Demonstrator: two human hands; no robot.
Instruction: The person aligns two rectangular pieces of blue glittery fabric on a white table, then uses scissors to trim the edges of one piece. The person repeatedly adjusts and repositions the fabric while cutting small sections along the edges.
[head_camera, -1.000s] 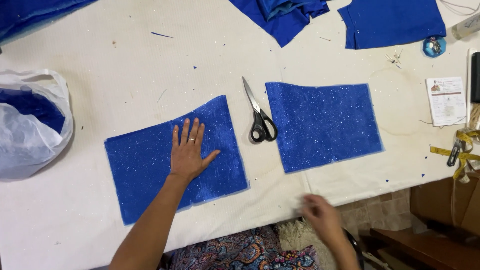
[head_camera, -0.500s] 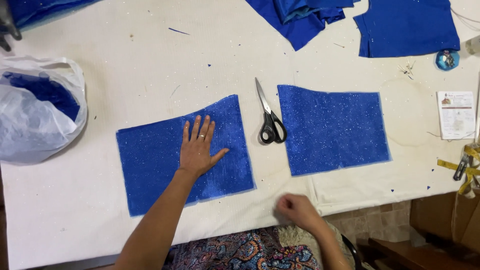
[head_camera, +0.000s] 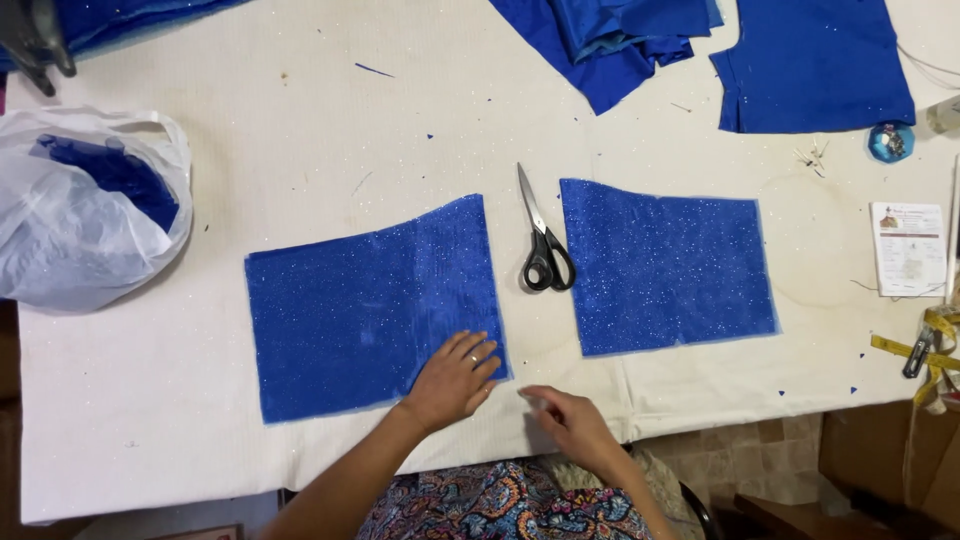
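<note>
Change: since the earlier frames the left hand (head_camera: 455, 380) has been drawn back from the middle of the left cloth (head_camera: 370, 305) to its near right corner, and the right hand (head_camera: 570, 425) has been brought up onto the counter (head_camera: 300, 130) edge.
Left fingers: laid flat and slightly apart on the corner of the left cloth, nothing clamped; a ring is seen on one.
Right fingers: loosely curled just right of the left fingers; something small and pale seems pinched at the tips, but it cannot be told what.
Left cloth: blue, glittered, spread flat, reaching left and away from the left fingers.
Right cloth (head_camera: 665, 265): a matching blue piece, flat, beyond the right fingers and to their right.
Scissors (head_camera: 540, 240): black-handled, blades together, lying between the two cloths, beyond both hands.
Bag (head_camera: 85, 215): white plastic with blue scraps inside, far left of the left fingers.
Other cloth (head_camera: 810, 65): plain blue pieces, far beyond the right fingers.
Tape (head_camera: 925, 350): yellow, well right of the right fingers.
</note>
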